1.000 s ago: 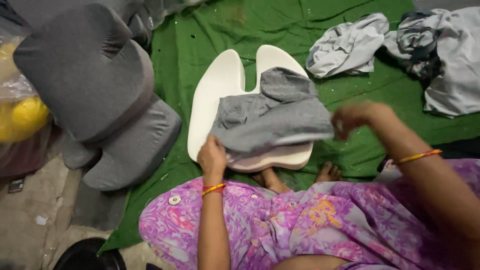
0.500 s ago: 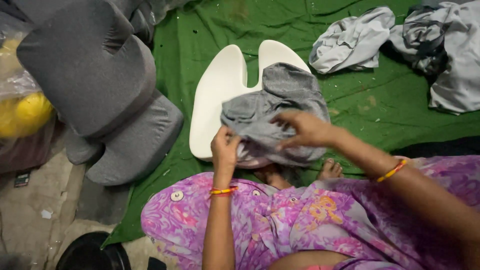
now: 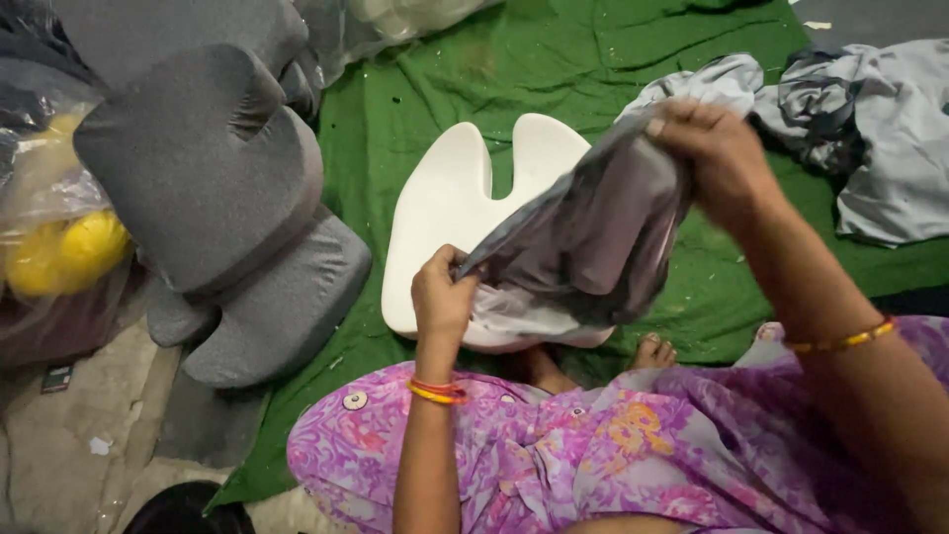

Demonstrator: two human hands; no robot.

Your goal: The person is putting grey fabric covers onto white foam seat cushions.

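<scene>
Cover: grey fabric cover (image 3: pixel 593 232), limp and creased, stretched taut between both hands above the near end of the foam cushion.
Cushion: white foam cushion (image 3: pixel 445 213), U-notched far edge, lying flat on the green sheet (image 3: pixel 445 79) near its near edge.
Left hand (image 3: pixel 442 297): fingers closed, pinching the cover's lower corner.
Right hand (image 3: pixel 717 158): fingers closed on the cover's upper edge, lifted.
Finished stack: 2 grey covered cushions (image 3: pixel 213 188) at the sheet's left edge.
Bag: clear plastic bag (image 3: pixel 59 247), left of stack, holding yellow items.
Loose fabric: grey covers (image 3: pixel 870 129), sheet's far right corner.
</scene>
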